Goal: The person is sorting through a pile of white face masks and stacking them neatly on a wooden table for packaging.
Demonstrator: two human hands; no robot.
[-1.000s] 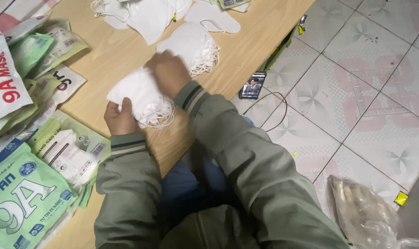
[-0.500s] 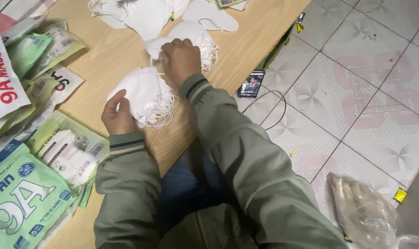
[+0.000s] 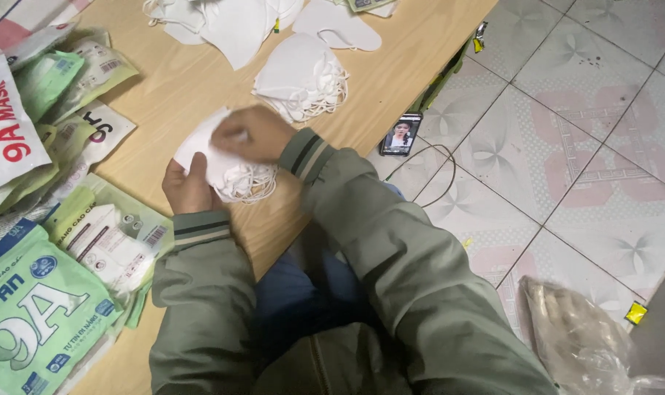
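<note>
I see left hand (image 3: 188,184) curled shut under white mask stack (image 3: 222,164) | right hand (image 3: 250,134) fingers closed pinching its top | stack near-centre on wooden table (image 3: 200,80) | second mask pile (image 3: 303,77) just beyond | green packets (image 3: 32,322) left

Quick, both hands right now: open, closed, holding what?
Left hand: closed on the stack of white masks, gripping from below.
Right hand: fingers curled, resting on top of the same stack.

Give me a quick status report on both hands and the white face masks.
Left hand and right hand both grip a small stack of white fabric face masks. Another white mask pile lies just beyond. Green printed packets beside the left hand, nothing blocking.
</note>
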